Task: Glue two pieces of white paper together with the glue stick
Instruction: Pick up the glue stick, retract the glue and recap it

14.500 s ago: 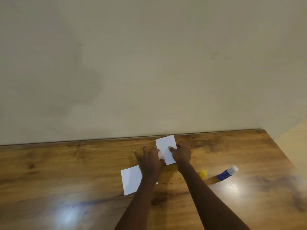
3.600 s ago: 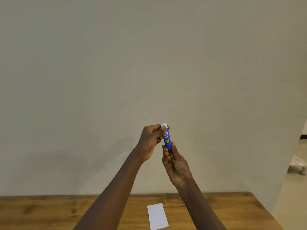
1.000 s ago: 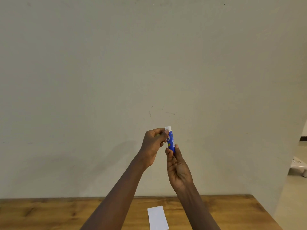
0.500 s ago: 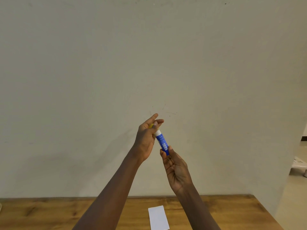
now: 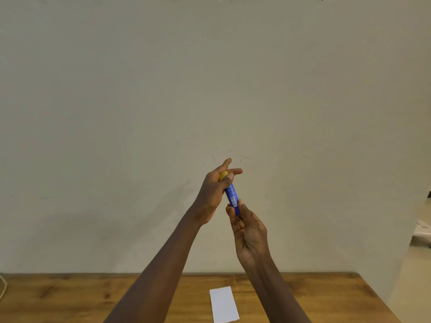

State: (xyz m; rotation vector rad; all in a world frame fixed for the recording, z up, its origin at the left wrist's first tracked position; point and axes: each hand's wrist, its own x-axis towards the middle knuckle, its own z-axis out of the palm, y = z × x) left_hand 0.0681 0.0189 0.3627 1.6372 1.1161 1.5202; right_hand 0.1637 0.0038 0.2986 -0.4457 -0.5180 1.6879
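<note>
I hold a blue glue stick (image 5: pixel 232 197) up in front of the wall, tilted with its top to the left. My right hand (image 5: pixel 248 229) grips its lower end between thumb and fingers. My left hand (image 5: pixel 215 192) is at its top, with thumb and fingers on the yellow cap (image 5: pixel 223 175), which sits on the stick's upper end. Far below, a white paper (image 5: pixel 224 304) lies flat on the wooden table (image 5: pixel 70 297), between my forearms. It looks like a single rectangle; I cannot tell whether a second sheet lies under it.
A plain beige wall fills most of the view behind my hands. A thin white cord (image 5: pixel 3 287) shows at the table's left edge. A white object (image 5: pixel 423 231) stands on the floor at the far right, beyond the table's right edge.
The white tip seen half a second ago is now covered by the yellow cap under my left fingers. The stick has tilted left since one second ago.
</note>
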